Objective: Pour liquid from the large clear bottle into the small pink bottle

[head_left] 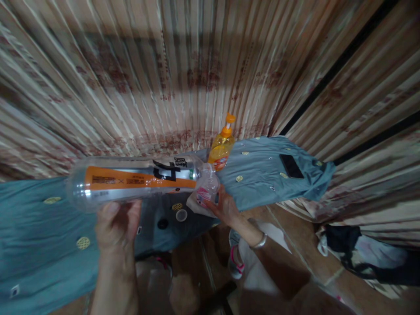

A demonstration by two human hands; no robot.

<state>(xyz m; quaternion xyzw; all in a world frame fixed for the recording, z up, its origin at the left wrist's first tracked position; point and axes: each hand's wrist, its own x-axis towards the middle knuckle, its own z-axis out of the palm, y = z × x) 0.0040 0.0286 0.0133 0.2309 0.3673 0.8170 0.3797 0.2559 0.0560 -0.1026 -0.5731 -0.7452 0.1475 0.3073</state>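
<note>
My left hand (118, 221) is wrapped under a large clear plastic bottle (141, 178) with an orange and silver label, held on its side above the cloth. The bottle's neck points right and meets a small clear plastic container (207, 189) with pink print. My right hand (225, 205) is closed on this container; whether the neck sits inside it or only touches it, I cannot tell. Just behind them stands an orange pump bottle (220, 151) of yellow liquid. Below lie a whitish round cap (181, 215) and a dark round cap (162, 224).
Blue-green cloth with pineapple prints (256, 192) covers the long narrow surface. A black phone (291, 166) lies at its right end. Pleated curtains (183, 78) hang close behind. Dark and light fabric (370, 251) is heaped at the lower right, and tiled floor (295, 236) shows below.
</note>
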